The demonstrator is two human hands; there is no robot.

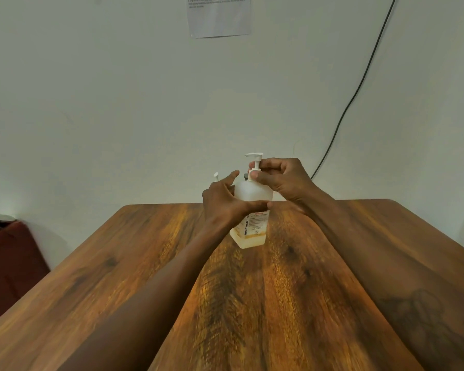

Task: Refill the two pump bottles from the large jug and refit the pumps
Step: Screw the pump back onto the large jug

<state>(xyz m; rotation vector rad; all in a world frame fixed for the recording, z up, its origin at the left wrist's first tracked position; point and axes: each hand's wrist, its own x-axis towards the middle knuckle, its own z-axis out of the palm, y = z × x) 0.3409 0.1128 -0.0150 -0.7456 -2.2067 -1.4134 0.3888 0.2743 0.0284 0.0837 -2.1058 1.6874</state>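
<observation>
Pump bottle was noted upright at the far end of the wooden table. Its body was gripped by the left hand, thumb laid across the front. The pump was pinched at its collar by the curled right hand. A second pump tip was seen behind the left hand.

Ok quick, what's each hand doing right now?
Left hand: gripping the pump bottle round its body.
Right hand: pinching the pump at the bottle's neck.
</observation>
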